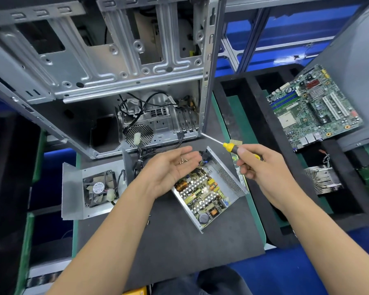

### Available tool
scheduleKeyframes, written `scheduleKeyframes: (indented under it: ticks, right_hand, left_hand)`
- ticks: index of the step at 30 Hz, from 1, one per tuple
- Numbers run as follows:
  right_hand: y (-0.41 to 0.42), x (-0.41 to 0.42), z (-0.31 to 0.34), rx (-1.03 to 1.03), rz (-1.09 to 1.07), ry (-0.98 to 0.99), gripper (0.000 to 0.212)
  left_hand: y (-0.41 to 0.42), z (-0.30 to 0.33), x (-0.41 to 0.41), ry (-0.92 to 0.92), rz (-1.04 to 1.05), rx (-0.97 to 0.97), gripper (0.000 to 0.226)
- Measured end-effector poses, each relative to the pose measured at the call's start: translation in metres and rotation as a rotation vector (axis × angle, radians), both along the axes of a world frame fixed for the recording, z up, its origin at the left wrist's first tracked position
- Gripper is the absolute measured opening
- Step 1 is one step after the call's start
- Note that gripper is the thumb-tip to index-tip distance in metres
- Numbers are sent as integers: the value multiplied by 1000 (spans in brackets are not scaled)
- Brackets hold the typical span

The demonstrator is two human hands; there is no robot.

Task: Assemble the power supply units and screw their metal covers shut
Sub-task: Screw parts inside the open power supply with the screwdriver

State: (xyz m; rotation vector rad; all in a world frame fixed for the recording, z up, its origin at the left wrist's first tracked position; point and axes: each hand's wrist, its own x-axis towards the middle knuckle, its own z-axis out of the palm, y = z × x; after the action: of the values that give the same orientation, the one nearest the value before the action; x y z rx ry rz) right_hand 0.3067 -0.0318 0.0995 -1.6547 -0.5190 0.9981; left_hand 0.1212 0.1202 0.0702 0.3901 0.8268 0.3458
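Your left hand [168, 167] is flat, palm up, with a few loose screws [183, 160] on it; your right hand [258, 167] grips the yellow screwdriver [232, 148]. The power supply unit [209, 192] lies open on the grey mat [179, 241] under your hands, its circuit board showing. The metal cover [90, 190] with the fan sits apart on the left. I judge that closing and screwing are not yet done.
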Motion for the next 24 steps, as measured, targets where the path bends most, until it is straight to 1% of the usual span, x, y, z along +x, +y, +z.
scheduleKeyframes:
  ticks: [3,5,6,9,13,16,19,24]
  right_hand:
    - [3,-1,0,22,17,11,27]
    - [4,0,-1,37,29,13,30]
    - [5,0,-2,44,33,13,31]
    - [5,1,-5,45,49,2,26]
    - [4,2,-9,31,85,-21,18]
    - [3,3,-9,19,120,-53,6]
    - [3,0,-5,-5,161,-126,7]
    - [7,-8,6,-24,194,-285,4]
  left_hand:
    - [-1,0,-3,-43,14,10,32]
    - [-2,-1,-4,-52,26,21,36]
    - [-2,-1,-5,-48,30,27,35]
    - [-3,-1,-7,-28,47,36,26]
    - [-4,-3,-10,2,83,42,21]
    - [-4,-4,-9,67,106,84,19]
    - [-4,-3,-6,137,127,126,19]
    - [-5,-2,-1,169,165,189,22]
